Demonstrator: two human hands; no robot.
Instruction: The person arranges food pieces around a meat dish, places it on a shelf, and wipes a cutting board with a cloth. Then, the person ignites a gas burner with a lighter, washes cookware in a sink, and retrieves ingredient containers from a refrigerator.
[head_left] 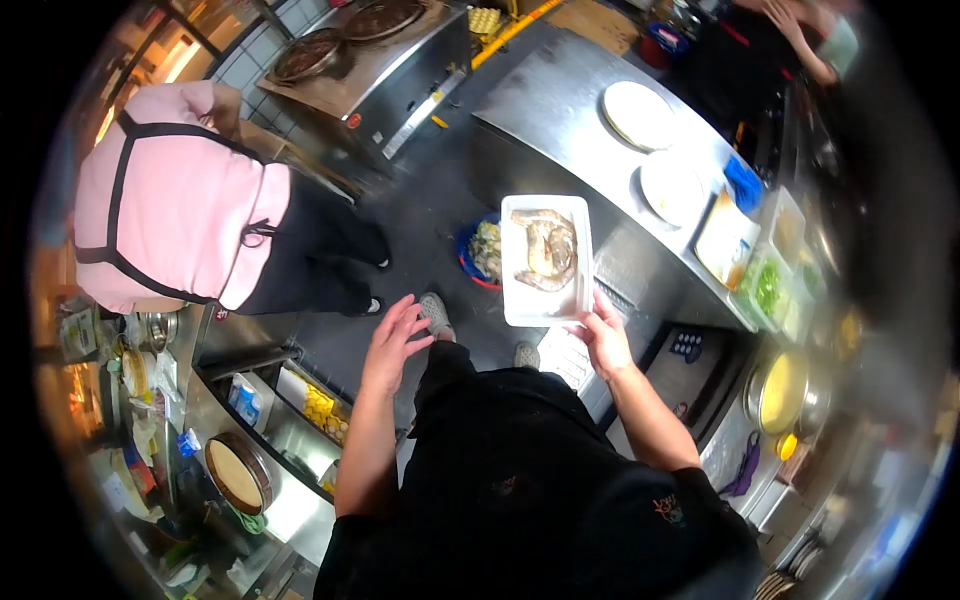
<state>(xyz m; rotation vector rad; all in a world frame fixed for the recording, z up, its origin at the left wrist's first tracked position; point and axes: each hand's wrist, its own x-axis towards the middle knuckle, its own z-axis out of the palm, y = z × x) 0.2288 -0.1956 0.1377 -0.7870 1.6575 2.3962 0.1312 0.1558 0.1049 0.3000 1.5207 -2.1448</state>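
Observation:
My right hand [606, 338] grips the near right corner of a white rectangular plastic container [513, 306], holding it up in front of me over the floor. Inside lie several greyish-brown, glossy curved pieces [545, 250] that look like raw shellfish; I cannot make out their exact kind. To the left, my left hand [397, 345] is raised in the air with fingers spread, apart from the container and holding nothing. Just beyond the container's left side, a blue and red basin [466, 258] of pale and green food scraps stands low down, partly hidden by the container.
A steel counter [560, 95] at the upper right bears white plates [640, 115] and a clear bin of greens [768, 290]. A co-worker in a pink top [180, 200] stands left, another person [740, 60] beyond the counter. An open drawer [318, 410] is at lower left.

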